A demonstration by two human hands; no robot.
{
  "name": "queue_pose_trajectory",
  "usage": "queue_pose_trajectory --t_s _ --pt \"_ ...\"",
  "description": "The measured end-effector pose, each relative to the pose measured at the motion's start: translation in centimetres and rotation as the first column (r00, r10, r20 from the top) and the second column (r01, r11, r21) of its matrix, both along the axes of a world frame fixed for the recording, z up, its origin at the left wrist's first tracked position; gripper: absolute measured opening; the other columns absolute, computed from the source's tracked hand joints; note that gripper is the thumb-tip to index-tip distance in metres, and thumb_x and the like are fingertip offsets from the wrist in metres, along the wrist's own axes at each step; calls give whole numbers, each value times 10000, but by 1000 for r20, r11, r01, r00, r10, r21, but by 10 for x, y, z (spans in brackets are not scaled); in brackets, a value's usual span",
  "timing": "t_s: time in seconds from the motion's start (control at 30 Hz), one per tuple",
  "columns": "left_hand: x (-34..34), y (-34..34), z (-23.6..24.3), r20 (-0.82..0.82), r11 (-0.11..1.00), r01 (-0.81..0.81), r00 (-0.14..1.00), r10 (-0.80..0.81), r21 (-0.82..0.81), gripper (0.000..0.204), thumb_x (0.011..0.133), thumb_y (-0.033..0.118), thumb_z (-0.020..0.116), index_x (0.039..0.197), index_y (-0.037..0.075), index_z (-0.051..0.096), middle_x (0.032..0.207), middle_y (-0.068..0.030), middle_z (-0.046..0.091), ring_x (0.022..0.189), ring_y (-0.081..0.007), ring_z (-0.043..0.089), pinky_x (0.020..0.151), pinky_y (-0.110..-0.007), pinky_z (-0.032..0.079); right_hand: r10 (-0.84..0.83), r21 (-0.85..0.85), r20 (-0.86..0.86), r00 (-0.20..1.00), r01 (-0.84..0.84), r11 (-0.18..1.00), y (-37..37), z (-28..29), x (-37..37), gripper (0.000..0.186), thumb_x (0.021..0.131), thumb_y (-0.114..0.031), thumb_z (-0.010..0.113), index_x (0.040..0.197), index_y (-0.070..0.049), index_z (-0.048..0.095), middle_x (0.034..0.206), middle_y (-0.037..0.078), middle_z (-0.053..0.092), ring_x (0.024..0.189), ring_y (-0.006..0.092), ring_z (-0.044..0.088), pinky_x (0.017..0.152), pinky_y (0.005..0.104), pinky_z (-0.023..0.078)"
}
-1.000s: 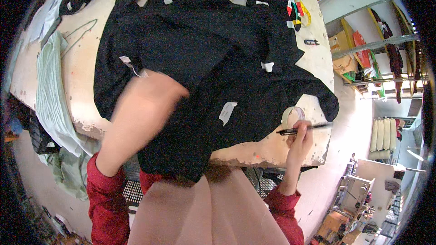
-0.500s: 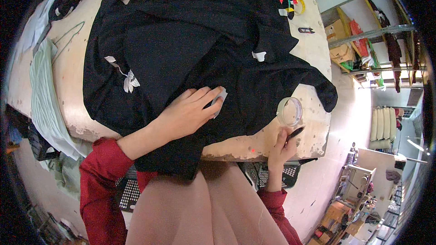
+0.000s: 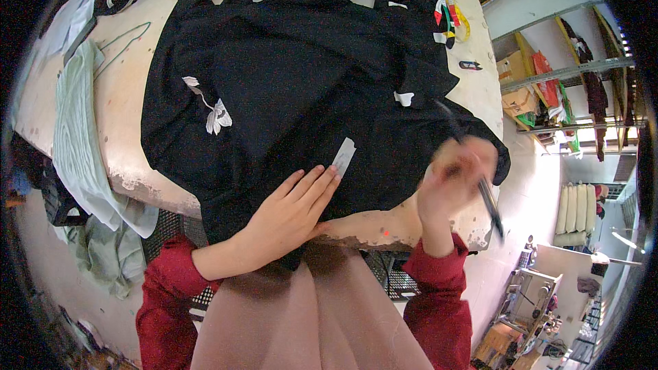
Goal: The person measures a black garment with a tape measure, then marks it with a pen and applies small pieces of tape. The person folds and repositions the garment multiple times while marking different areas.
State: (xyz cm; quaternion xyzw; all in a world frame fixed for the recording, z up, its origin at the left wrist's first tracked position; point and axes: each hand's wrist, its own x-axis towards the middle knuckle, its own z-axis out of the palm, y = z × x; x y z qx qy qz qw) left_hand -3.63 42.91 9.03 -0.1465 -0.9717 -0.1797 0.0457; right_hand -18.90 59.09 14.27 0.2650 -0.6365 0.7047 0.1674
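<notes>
So, the white tag (image 3: pixel 347 153) is already down on the black cloth (image 3: pixel 288 82), at the flat left hand's (image 3: pixel 291 207) fingertips; the blurred right hand (image 3: pixel 459 175) grips a dark pen (image 3: pixel 490 207). What's left, can't tell.

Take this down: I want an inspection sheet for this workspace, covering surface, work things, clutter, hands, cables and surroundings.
Surface: pale table, front edge chipped.
Work things: black cloth spread over much of the table; white label lying on it; dark pen, motion-blurred.
Clutter: measuring tape and snips at the right; green cloth draped at the left.
Hands: left hand flat, fingertips at the label; right hand blurred, holding the pen.
Cables: nothing clearly seen.
Surroundings: loaded shelves beyond, right.
</notes>
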Motion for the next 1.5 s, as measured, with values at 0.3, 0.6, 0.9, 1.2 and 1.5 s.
queue_pose_trajectory --t_s 0.3,0.6,0.9,1.2,1.5 --pt "1 3 -21 17 992 -100 995 99 80 627 884 422 592 1395 94 440 1454 -110 410 1299 -295 426 1088 -465 327 245 200 -88 966 -224 954 -93 -72 -36 305 927 -75 594 1225 -13 569 1072 100 633 795 86 588 704 225 485" --pt "-22 11 -8 115 963 -223 972 207 148 634 877 498 581 1353 92 483 1449 -105 415 1162 -317 481 921 -447 422 384 -39 699 603 -504 863 -31 -47 -29 208 962 -243 572 1044 -54 545 699 15 547 545 68 521 394 193 332" --pt "-25 4 -24 -35 984 -171 984 173 48 596 880 561 553 1289 128 529 1434 -57 437 1167 -289 465 916 -494 421 219 566 383 897 -416 712 -20 -78 -19 293 881 -119 707 688 -50 497 554 -8 548 451 10 467 398 170 309" --pt "-25 5 -26 56 983 -182 982 180 34 588 856 563 571 1334 226 511 1489 -4 381 1180 -314 420 931 -550 388 180 653 285 942 -328 683 -15 -86 -19 292 858 -110 706 647 -29 521 556 -15 526 510 18 434 451 210 333" --pt "-25 6 -27 -28 982 -187 982 187 8 496 890 529 558 1286 230 544 1447 -27 424 1171 -302 447 907 -500 411 167 669 327 930 -353 654 -19 -82 -16 276 843 -67 696 640 -12 516 575 -18 509 560 21 403 484 225 328"
